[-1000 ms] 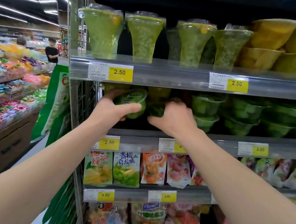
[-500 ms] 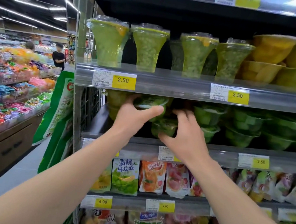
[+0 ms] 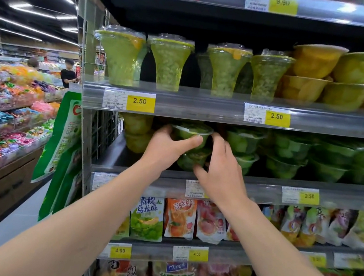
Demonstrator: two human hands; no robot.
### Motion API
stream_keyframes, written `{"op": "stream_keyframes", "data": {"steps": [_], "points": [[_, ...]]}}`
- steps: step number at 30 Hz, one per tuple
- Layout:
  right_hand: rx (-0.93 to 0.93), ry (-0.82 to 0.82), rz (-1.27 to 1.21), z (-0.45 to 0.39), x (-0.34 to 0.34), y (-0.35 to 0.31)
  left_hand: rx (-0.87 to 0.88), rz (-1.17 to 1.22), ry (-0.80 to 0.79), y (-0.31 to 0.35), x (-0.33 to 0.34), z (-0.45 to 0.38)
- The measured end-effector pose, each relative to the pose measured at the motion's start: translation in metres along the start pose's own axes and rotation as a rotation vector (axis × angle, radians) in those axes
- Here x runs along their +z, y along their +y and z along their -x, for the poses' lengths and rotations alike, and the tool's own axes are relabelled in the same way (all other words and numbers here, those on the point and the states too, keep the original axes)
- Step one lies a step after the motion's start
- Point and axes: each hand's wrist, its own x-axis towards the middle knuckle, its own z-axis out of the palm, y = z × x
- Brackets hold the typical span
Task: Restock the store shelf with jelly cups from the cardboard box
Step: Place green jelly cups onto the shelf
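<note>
A tall metal store shelf [image 3: 203, 115] fills most of the view, its tiers edged with yellow price tags [image 3: 140, 101]. To the left, across the aisle, a candy display counter [image 3: 1, 114] holds heaps of bright wrapped sweets, and two people [image 3: 68, 73] stand far off behind it. On the upper tier stand tall clear flared cups [image 3: 120, 59] filled with green jelly pieces, and to their right stacked yellow and orange fruit bowls [image 3: 310, 72]. The tier below carries rows of green jelly cups [image 3: 285, 154] stacked two high on the right, and two yellow cups [image 3: 136, 130] stacked at the far left end. Lower tiers hold hanging pouches [image 3: 148, 216] printed with fruit.

In the gap between the yellow and green stacks, one green jelly cup [image 3: 191, 134] with a clear sealed lid sits on top of a second green cup [image 3: 190, 159]. The left hand [image 3: 166, 147] grips the upper cup, thumb across its near side and fingers round its left. The right hand [image 3: 221, 170] is spread, its fingers reaching up beside the upper cup's right edge and its thumb against the lower cup's near side; whether it truly grasps cannot be told.
</note>
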Motion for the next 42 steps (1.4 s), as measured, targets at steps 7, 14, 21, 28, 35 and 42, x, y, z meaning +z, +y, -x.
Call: {"op": "stream_keyframes", "data": {"steps": [7,14,21,28,35,42], "points": [[0.048,-0.006,-0.088,0.008,-0.001,0.005,0.007,-0.121,-0.036,0.006,0.003,0.002],[0.036,0.033,-0.152,0.016,-0.004,0.016,0.025,-0.351,-0.017,-0.004,-0.005,0.009],[0.027,0.218,-0.218,0.027,-0.025,0.035,0.048,-0.345,0.196,0.004,0.000,0.037],[0.264,0.217,-0.391,0.022,-0.062,0.073,0.321,-0.238,0.109,0.020,0.057,0.082],[0.295,-0.108,-0.506,0.008,-0.074,0.083,-0.037,-0.242,-0.064,0.022,0.107,0.066],[0.255,-0.144,-0.514,0.008,-0.083,0.099,-0.083,-0.147,-0.003,0.021,0.121,0.068]]}}
